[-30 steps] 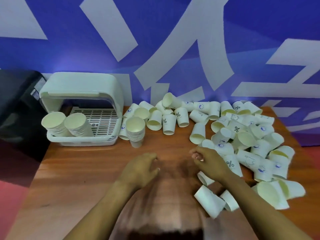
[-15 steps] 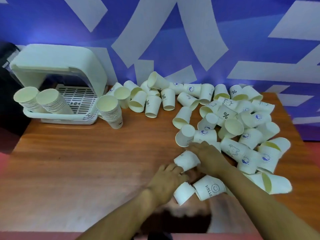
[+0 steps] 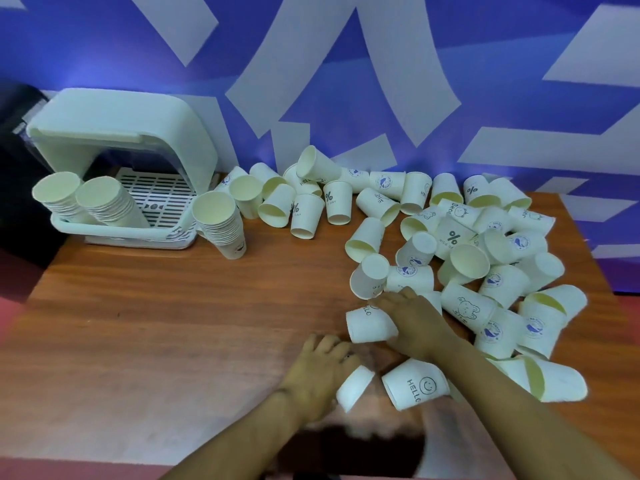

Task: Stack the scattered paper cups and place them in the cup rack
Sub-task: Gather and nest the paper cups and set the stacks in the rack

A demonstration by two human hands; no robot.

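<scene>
A: The cup rack (image 3: 114, 188) holds two stacks, a third stack (image 3: 221, 223) stands beside it — what's new?
B: Both hands have come onto loose cups on the desk (image 3: 138, 341): left hand (image 3: 320, 368) grasps one cup (image 3: 355, 388), right hand (image 3: 417, 323) clasps another cup (image 3: 369, 325) — stacking resumes.

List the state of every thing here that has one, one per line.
Rack: lid up, two cup stacks inside.
Third stack: upright on the table, beside the rack.
Loose cups: scattered, mostly tipped over.
Left hand: gripping a small cup.
Right hand: holding a HELLO cup.
Smiley cup: lying on its side.
</scene>
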